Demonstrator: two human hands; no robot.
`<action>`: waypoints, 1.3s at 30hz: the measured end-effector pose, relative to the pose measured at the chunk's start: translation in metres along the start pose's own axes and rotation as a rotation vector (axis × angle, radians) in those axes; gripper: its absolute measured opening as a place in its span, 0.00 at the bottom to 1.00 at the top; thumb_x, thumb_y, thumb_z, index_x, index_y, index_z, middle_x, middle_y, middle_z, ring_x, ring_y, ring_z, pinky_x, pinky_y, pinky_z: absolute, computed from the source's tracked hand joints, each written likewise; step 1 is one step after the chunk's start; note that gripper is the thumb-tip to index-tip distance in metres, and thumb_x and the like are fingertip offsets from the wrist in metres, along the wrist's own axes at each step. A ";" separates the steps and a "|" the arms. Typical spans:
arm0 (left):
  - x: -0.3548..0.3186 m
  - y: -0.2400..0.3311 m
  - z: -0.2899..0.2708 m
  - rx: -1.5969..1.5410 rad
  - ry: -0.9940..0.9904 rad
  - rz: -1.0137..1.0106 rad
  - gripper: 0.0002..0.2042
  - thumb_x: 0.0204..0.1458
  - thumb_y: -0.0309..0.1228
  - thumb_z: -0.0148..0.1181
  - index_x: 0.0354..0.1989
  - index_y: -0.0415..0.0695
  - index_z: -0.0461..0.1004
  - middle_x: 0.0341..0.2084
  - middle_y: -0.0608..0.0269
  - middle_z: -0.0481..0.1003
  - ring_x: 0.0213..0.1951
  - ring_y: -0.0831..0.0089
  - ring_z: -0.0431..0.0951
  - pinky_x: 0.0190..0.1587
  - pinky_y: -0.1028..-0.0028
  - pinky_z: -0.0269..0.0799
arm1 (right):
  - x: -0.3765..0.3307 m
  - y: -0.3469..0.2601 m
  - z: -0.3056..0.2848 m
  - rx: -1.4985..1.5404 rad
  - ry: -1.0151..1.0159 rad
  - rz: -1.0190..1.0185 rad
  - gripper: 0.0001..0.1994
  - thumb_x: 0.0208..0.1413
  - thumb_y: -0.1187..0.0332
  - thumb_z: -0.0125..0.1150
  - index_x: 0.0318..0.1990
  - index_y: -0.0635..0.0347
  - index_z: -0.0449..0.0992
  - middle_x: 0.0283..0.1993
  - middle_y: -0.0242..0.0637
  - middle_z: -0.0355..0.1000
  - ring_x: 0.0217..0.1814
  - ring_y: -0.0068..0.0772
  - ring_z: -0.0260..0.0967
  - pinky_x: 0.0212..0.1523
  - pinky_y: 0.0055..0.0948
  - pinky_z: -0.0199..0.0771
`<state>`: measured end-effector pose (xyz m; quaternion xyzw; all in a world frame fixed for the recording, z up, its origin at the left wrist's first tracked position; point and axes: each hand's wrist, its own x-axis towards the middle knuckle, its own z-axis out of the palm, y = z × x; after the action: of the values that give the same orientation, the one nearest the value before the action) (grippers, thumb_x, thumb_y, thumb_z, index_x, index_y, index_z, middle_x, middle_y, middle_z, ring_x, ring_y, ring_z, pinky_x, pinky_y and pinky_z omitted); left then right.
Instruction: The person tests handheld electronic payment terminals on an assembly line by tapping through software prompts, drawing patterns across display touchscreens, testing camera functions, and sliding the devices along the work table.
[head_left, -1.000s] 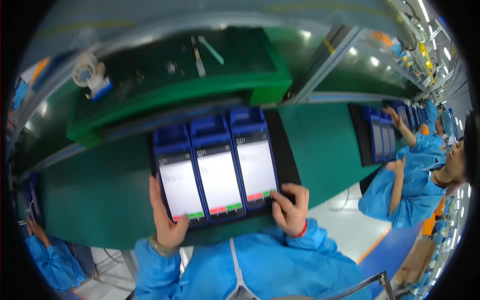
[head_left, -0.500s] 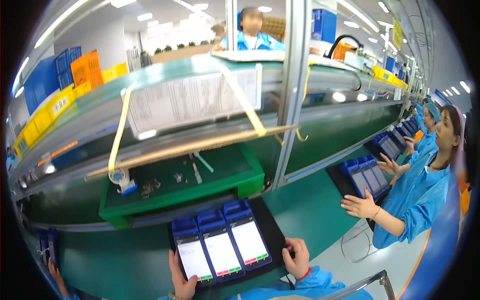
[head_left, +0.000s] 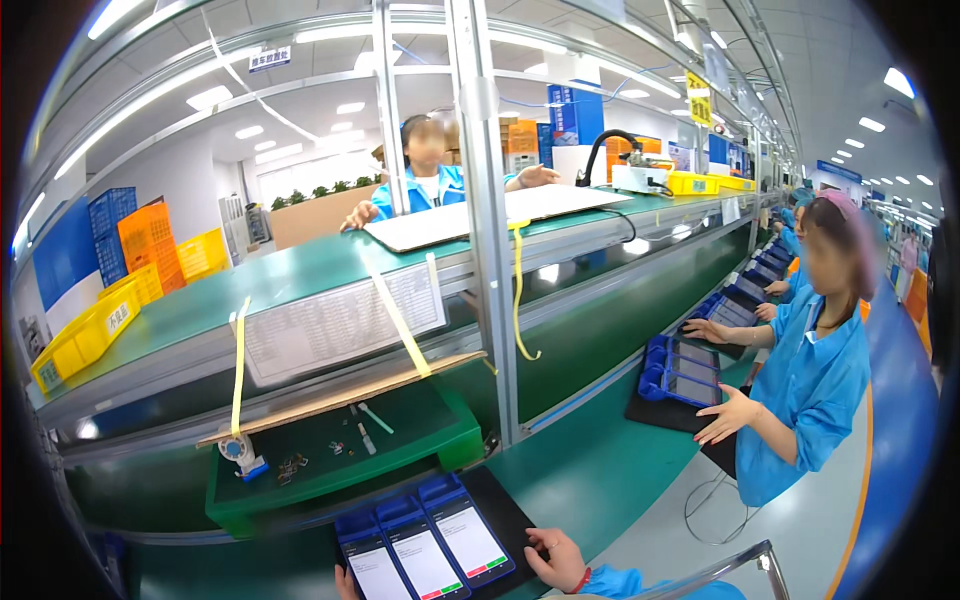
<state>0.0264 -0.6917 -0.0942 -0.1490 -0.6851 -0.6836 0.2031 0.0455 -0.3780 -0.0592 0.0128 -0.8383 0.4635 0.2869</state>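
Several half-curled right fingers (head_left: 543,541) rest at the black mat's (head_left: 502,508) edge.

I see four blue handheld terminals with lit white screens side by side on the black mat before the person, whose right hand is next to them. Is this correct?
Not quite: the head view shows three blue handheld terminals, not four. They have lit white screens and lie side by side on the black mat, with the right hand next to them.
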 end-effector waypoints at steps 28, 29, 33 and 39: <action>-0.055 -0.165 -0.092 0.169 -0.048 -0.613 0.20 0.52 0.33 0.57 0.52 0.39 0.64 0.40 0.54 0.71 0.39 0.69 0.71 0.42 0.68 0.68 | 0.000 0.002 0.000 0.082 0.015 0.029 0.16 0.47 0.76 0.58 0.47 0.61 0.71 0.34 0.35 0.70 0.29 0.21 0.67 0.31 0.20 0.69; -0.055 -0.166 -0.092 0.166 -0.047 -0.611 0.20 0.52 0.33 0.57 0.52 0.39 0.64 0.40 0.54 0.71 0.39 0.69 0.71 0.42 0.68 0.68 | 0.000 0.002 0.001 0.081 0.015 0.031 0.16 0.47 0.76 0.58 0.47 0.61 0.71 0.34 0.35 0.70 0.29 0.21 0.67 0.31 0.20 0.69; -0.052 -0.170 -0.092 0.154 -0.048 -0.592 0.20 0.53 0.34 0.56 0.52 0.40 0.63 0.41 0.54 0.70 0.40 0.68 0.70 0.43 0.68 0.68 | 0.000 0.003 0.001 0.080 0.032 0.024 0.16 0.48 0.76 0.58 0.46 0.61 0.71 0.33 0.35 0.70 0.28 0.20 0.67 0.30 0.19 0.68; -0.042 -0.172 -0.089 0.138 -0.055 -0.557 0.20 0.53 0.34 0.54 0.53 0.40 0.63 0.42 0.54 0.70 0.41 0.68 0.70 0.44 0.68 0.67 | 0.001 0.001 0.001 0.058 0.035 0.050 0.15 0.48 0.76 0.58 0.46 0.60 0.72 0.33 0.34 0.70 0.27 0.20 0.67 0.30 0.18 0.68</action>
<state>-0.0135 -0.7815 -0.2665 0.0407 -0.7498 -0.6604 -0.0012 0.0444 -0.3781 -0.0598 -0.0079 -0.8196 0.4946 0.2892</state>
